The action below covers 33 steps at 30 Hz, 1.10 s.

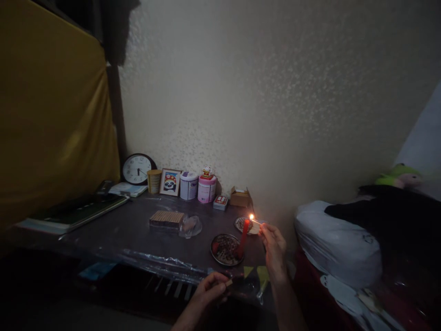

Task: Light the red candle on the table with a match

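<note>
My right hand pinches a thin match, whose small flame burns beside the top of a red candle. Whether flame and wick touch, I cannot tell. The candle stands, leaning slightly, on the right part of a round plate with a dark speckled surface. Lower down, near the table's front edge, the fingers of my left hand are closed on what looks like a small matchbox; only its tan end shows. Behind the candle lies a second speckled plate.
A brown ridged block and a clear plastic wrapper lie mid-table. Along the wall stand a clock, a picture frame, tins and a small cardboard box. A white bag bulges at right.
</note>
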Tool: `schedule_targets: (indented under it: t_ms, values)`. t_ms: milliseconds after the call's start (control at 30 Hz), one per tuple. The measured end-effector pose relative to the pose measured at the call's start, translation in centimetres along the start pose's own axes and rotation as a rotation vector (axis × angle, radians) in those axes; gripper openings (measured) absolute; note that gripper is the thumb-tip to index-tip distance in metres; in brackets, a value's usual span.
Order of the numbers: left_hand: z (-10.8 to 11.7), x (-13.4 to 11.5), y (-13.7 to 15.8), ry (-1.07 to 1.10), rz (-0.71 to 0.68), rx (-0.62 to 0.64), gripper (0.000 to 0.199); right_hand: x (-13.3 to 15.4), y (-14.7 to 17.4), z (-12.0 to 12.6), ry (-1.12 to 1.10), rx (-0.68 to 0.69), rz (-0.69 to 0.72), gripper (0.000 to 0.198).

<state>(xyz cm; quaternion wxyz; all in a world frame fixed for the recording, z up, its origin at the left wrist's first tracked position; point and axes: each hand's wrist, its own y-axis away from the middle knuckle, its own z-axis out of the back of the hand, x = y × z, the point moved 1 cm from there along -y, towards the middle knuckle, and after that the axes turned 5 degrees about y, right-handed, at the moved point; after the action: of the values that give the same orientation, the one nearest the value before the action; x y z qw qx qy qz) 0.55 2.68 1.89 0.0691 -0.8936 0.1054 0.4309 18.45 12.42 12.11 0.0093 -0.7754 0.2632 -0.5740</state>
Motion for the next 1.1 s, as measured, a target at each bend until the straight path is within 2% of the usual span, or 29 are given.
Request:
schedule_targets:
  t_ms: [233,600,800,1100]
  values:
    - [0.45,0.57,-0.23,0.053,0.014,0.008,0.025,-0.48,-0.40,-0.07,0.049,0.006,0.021,0.016]
    - [-0.23,0.05,0.01,0.068,-0.001,0.046,0.024,-0.68,-0.58,-0.34,0.041,0.003,0.035,0.015]
    - [-0.27,-0.03,0.03,0.029,0.011,-0.012,0.028,-0.89,-0.63,-0.43,0.049,0.004,0.040,0.017]
    - [-0.14,0.01,0.13,0.015,0.009,-0.009,0.029,-0.80,-0.60,-0.42,0.064,0.015,0.050,0.017]
